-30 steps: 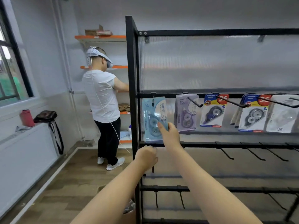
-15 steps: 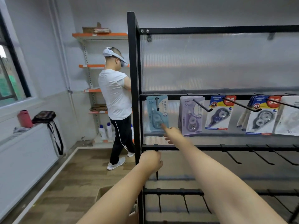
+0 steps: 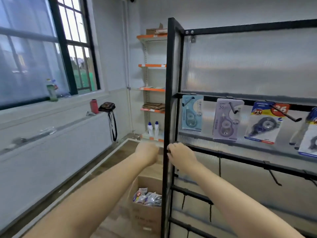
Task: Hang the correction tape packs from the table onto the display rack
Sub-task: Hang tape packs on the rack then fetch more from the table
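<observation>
A light blue correction tape pack [image 3: 191,113] hangs on the leftmost hook of the black display rack [image 3: 169,100]. Beside it to the right hang a lilac pack [image 3: 226,120] and a blue-and-yellow pack [image 3: 263,123], with more packs [image 3: 308,136] at the right edge. My right hand [image 3: 181,156] is empty, its fingers loosely bent at the rack's corner post below the blue pack. My left hand [image 3: 147,154] hovers just left of the post, fingers curled under, holding nothing I can see. A cardboard box [image 3: 145,219] with several packs sits on the floor beneath.
Bare black hooks [image 3: 274,177] stick out from the rack's lower rails. An orange shelving unit [image 3: 152,89] with two white bottles [image 3: 153,128] stands in the back corner. A long white cabinet [image 3: 51,152] runs under the window, bearing a red bottle [image 3: 94,106] and a black bag [image 3: 107,106].
My right hand let go of the light blue pack, which now hangs on its hook, and dropped to the corner post. My view swung left; the other person is out of sight.
</observation>
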Demonstrator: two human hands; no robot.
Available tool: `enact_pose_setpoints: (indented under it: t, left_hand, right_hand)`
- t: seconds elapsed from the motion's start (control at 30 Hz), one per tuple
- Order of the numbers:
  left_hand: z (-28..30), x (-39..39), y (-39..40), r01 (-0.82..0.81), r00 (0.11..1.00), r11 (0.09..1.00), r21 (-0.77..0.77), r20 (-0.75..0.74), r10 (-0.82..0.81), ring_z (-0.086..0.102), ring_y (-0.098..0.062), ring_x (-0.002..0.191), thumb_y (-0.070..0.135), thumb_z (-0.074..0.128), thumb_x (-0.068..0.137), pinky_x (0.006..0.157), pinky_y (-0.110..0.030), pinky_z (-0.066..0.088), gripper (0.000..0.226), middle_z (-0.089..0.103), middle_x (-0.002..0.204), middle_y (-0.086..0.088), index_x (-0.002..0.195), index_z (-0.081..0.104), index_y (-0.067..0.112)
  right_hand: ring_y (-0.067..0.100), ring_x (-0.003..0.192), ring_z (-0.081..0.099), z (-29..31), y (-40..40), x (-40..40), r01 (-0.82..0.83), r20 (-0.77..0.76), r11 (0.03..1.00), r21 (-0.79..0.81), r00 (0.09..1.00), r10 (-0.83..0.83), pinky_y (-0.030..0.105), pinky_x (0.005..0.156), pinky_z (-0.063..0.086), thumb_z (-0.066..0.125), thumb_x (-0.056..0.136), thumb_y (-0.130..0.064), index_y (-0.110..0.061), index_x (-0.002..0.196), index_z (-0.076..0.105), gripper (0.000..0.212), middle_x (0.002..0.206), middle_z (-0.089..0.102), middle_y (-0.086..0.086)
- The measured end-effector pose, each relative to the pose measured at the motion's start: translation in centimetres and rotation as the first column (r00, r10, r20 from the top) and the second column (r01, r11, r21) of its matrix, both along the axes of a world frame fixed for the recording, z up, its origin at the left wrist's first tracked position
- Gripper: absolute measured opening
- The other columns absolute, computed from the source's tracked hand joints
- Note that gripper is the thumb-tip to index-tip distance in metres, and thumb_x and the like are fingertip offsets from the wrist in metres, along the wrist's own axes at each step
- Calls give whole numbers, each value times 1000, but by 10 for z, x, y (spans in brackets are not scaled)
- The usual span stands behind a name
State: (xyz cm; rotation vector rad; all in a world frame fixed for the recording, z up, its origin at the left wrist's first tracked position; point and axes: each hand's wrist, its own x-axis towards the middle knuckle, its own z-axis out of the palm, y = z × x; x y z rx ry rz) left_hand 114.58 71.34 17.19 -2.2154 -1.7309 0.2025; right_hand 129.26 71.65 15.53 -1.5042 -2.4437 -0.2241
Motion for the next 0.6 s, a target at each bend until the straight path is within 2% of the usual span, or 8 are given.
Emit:
enact_pose_setpoints:
  t: [0.1, 0.23, 0.33, 0.43, 0.6]
  left_hand:
    - [-2, -54, -36, -204, 979, 978, -33, -36, 203, 57, -28, 114, 22, 45, 97, 83, -35, 46, 33, 58, 126, -12, 127, 54, 11]
    - [-8, -133, -103, -465, 885, 882, -74, -28, 465, 54, -29, 118, 26, 48, 97, 93, -39, 46, 36, 56, 128, -12, 128, 54, 11]
    - [-15, -192, -160, -622, 781, 778, -83, -5, 624, 51, -29, 122, 23, 49, 96, 97, -38, 44, 34, 55, 132, -12, 127, 55, 9]
    - [-24, -249, -217, -757, 649, 647, -89, 15, 761, 52, -27, 120, 26, 49, 96, 95, -38, 43, 34, 55, 130, -10, 127, 54, 12]
    - [-42, -341, -322, -868, 487, 485, -109, 9, 874, 53, -29, 119, 25, 48, 96, 96, -41, 43, 35, 55, 131, -11, 129, 52, 12]
  right_hand:
    - [27, 120, 46, -2, -15, -49, -82, 63, 991, -107, 994, 89, 35, 94, 40, 39, 100, -23, -8, 129, 45, 32, 131, 50, 10]
    - [29, 124, 43, -13, -52, -137, -209, 78, 948, -238, 969, 233, 39, 97, 39, 40, 98, -16, -6, 132, 42, 35, 134, 47, 12]
    - [29, 124, 44, -22, -91, -208, -302, 98, 904, -302, 934, 344, 39, 96, 40, 37, 97, -8, -6, 129, 45, 33, 133, 49, 13]
    - [30, 124, 46, -27, -140, -280, -412, 118, 858, -306, 878, 463, 39, 97, 41, 37, 97, -9, -6, 128, 48, 33, 133, 51, 13]
    - [30, 125, 48, -34, -221, -407, -565, 149, 745, -354, 753, 641, 39, 100, 42, 44, 97, -14, -6, 135, 45, 39, 137, 49, 14]
